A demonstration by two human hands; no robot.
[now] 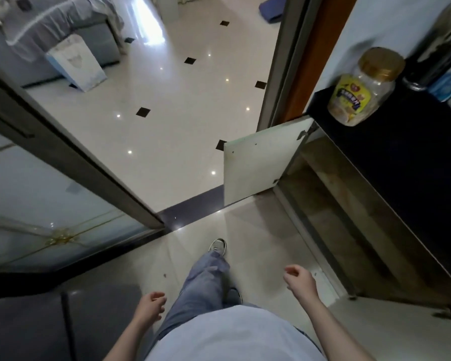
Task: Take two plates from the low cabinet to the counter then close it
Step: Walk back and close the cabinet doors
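The low cabinet (331,204) under the dark counter (406,157) stands open on the right, its pale door (255,168) swung out over the floor. The inside is dim and I see no plates in it or on the counter. My left hand (150,307) hangs low at my left side, fingers loosely curled and holding nothing. My right hand (298,281) is in front of the cabinet's lower edge, also loose and holding nothing, well short of the door.
A plastic jar (359,87) with a gold lid stands on the counter, with bottles (445,61) behind it. A sliding glass door frame (71,152) crosses the left. A dark cabinet top (63,324) lies at bottom left. My legs stand on the tiled floor (261,243).
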